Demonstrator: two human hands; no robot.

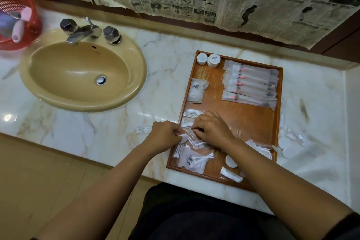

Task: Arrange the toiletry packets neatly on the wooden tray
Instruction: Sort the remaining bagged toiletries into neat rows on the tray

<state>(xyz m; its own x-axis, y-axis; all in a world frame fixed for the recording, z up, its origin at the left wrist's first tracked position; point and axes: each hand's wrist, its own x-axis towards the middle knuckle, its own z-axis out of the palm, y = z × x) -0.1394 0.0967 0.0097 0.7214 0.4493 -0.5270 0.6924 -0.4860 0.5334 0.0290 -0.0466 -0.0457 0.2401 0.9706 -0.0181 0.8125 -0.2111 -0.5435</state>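
A wooden tray (251, 119) lies on the marble counter, right of the sink. My left hand (165, 135) and my right hand (211, 127) both pinch a clear packet of cotton pads and swabs (188, 136) at the tray's left edge. Stacked toothbrush packets (250, 84) fill the tray's far right. Two small white jars (208, 59) stand at its far left corner, with a frosted sachet (196, 90) below them. More swab packets (191, 159) lie near the front left corner, and others (230, 174) at the front.
Loose cotton packets (290, 143) lie on the counter right of the tray, and one small packet (143, 129) lies to its left. A tan sink (83, 72) with a chrome tap sits at the left. A red basket (16, 19) stands at the far left.
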